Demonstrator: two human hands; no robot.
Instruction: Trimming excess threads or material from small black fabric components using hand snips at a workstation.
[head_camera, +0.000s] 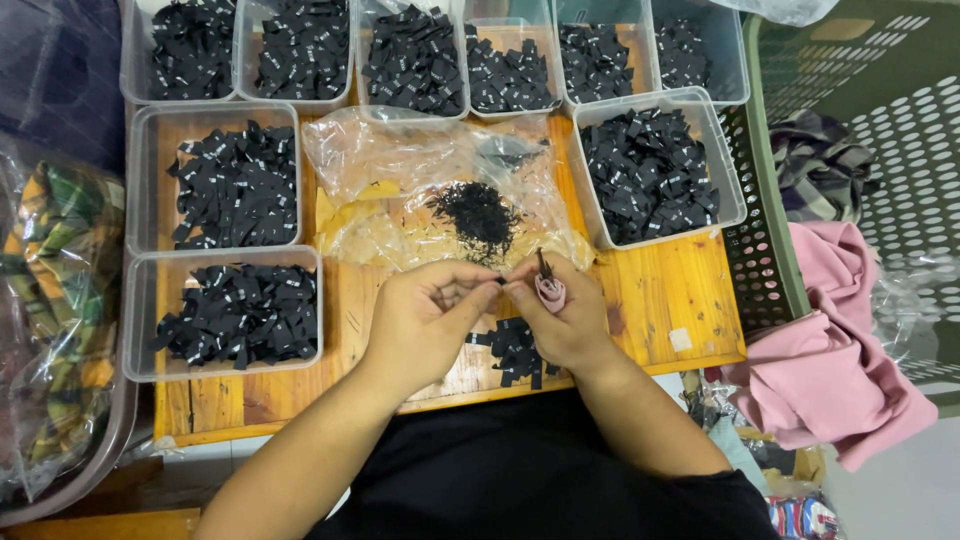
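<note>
Mid-step at a sorting worktop (680, 290): small black tag (500, 283) pinched between fingertips of both hands, just in front of a clear bag.

Left hand (430, 315) curled, thumb and forefinger closed on the tag; right hand (560, 315) meeting it, also gripping a pink ribbed piece with a dark pin (549, 288). Next move, by judgement, demands fine fingertip control. Crinkled clear bag (400, 170) with wiry black fasteners (480, 215); rigid clear tubs (720, 150) of matte black woven labels; soft pink cloth (830, 370) at right.

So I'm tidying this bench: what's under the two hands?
Under the right hand a small heap of black labels lies on the wooden table. The hands cover part of it, so its full extent is hidden. The left hand covers bare wood.
</note>
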